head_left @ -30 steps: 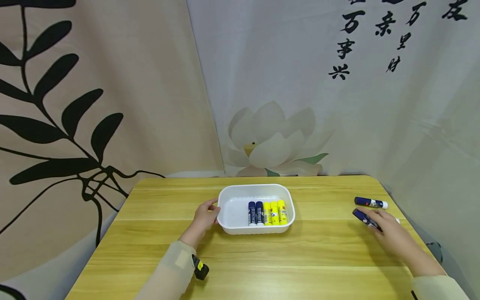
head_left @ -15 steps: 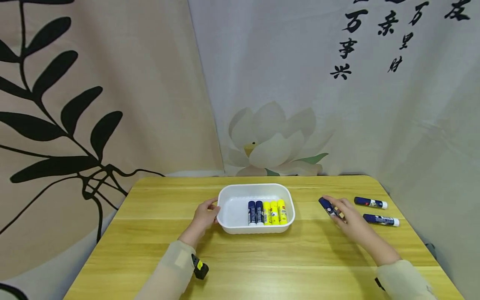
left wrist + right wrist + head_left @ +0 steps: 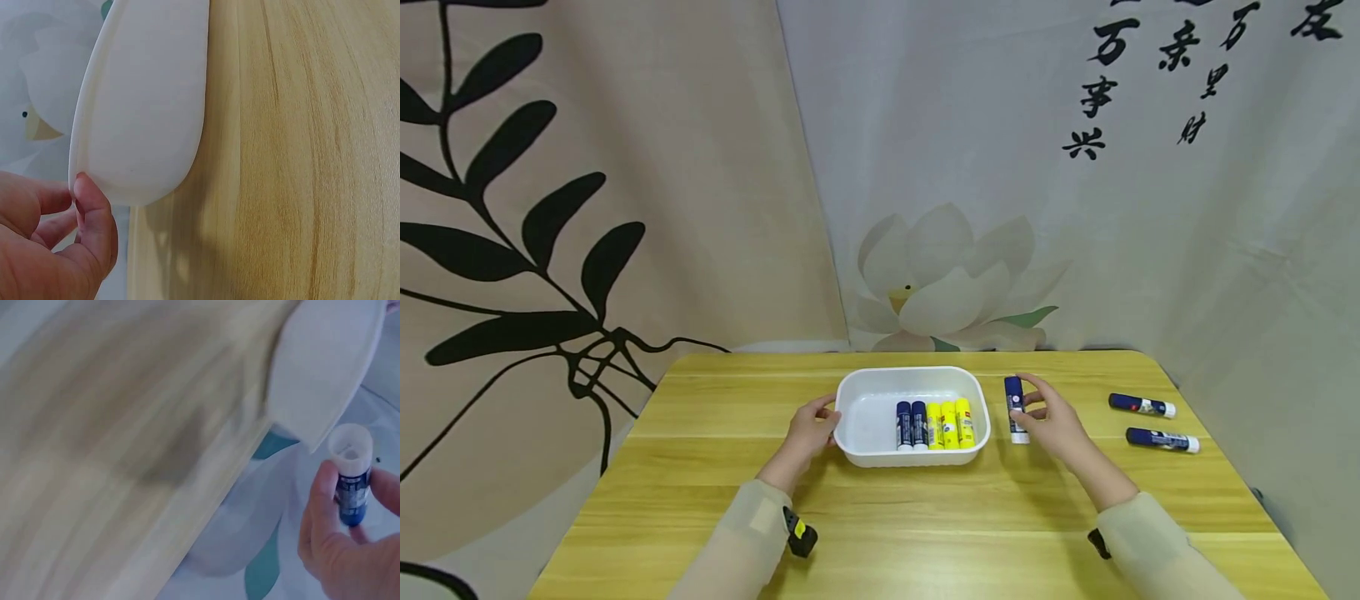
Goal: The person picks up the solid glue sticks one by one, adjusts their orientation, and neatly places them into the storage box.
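A white plastic tray (image 3: 865, 460) stands mid-table, with two dark blue glue sticks (image 3: 912, 425) and several yellow glue sticks (image 3: 949, 425) side by side in its right part. My left hand (image 3: 812, 431) pinches the tray's left rim between thumb and fingers; the left wrist view shows the thumb (image 3: 94, 200) right at the rim. Just right of the tray, my right hand (image 3: 1054, 418) holds another dark blue glue stick (image 3: 1014, 404) by its sides, white end toward me. In the right wrist view its white hollow base (image 3: 350, 447) faces the camera.
Two more dark blue glue sticks with white ends lie at the table's right, an upper one (image 3: 1142, 406) and a lower one (image 3: 1162, 440). The wooden table (image 3: 925, 533) ends at the back against a printed curtain (image 3: 737, 167).
My right hand has carried the dark blue glue stick leftward from the table's right side to beside the tray, turning it upright in view. The left hand stays on the tray rim.
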The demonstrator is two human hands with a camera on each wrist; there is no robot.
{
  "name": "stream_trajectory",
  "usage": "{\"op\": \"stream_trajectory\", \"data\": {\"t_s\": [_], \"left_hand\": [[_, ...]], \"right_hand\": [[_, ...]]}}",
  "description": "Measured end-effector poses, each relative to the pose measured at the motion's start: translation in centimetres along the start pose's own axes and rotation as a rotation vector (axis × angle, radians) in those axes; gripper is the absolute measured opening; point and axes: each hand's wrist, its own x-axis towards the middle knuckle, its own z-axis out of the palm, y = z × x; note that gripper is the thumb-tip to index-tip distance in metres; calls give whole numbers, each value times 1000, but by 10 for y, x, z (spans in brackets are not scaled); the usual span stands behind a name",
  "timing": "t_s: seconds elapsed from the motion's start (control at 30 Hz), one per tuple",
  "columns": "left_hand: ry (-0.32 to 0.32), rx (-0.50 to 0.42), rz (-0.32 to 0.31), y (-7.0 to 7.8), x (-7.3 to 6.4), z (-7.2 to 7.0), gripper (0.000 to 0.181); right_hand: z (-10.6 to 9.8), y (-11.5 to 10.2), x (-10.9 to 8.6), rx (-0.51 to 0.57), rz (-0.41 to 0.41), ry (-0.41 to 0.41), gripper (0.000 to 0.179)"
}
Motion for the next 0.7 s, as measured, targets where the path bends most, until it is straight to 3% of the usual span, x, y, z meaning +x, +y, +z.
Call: {"op": "stream_trajectory", "data": {"t_s": [0.13,0.3,0.47,0.7], "left_hand": [[2,2,-4,1,-1,0,41],[10,4,-5,1,-5,1,41],[23,3,0,1,-11,3,41],[31,-9,-13,1,-18,7,41]], "right_hand": [[11,-15,9,187,143,-17,65],[27,-31,17,217,195,-17,66],[48,-47,21,221,161,-32,66],[93,-69,18,181,30,-32,66]]}}
